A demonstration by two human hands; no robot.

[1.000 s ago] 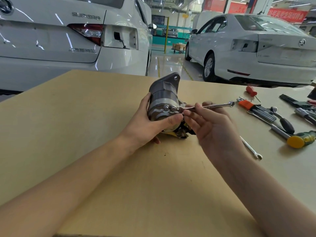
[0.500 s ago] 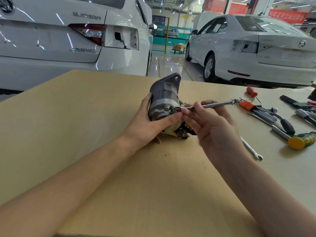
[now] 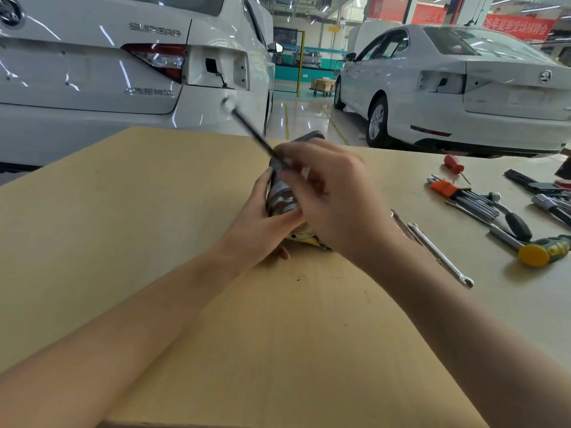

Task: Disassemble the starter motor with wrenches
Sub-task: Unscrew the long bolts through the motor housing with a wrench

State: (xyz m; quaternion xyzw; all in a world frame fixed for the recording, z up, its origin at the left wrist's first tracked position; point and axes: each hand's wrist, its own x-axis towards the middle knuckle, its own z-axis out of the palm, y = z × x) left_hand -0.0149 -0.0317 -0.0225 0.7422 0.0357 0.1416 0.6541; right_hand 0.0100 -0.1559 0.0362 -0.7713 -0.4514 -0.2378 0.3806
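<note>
Turning a wrench (image 3: pixel 251 131) on the starter motor (image 3: pixel 282 200) at mid-bench

Left hand (image 3: pixel 262 220) wraps the motor's barrel and holds it on the bench (image 3: pixel 139 211), long axis running away from the person; right hand (image 3: pixel 333 193), blurred, grips the wrench's lower end directly over the motor, handle slanting up and left toward the white car (image 3: pixel 108 72). The fastener is hidden beneath the right hand, the nearer one; spare wrenches (image 3: pixel 432 251) lie to the right
</note>
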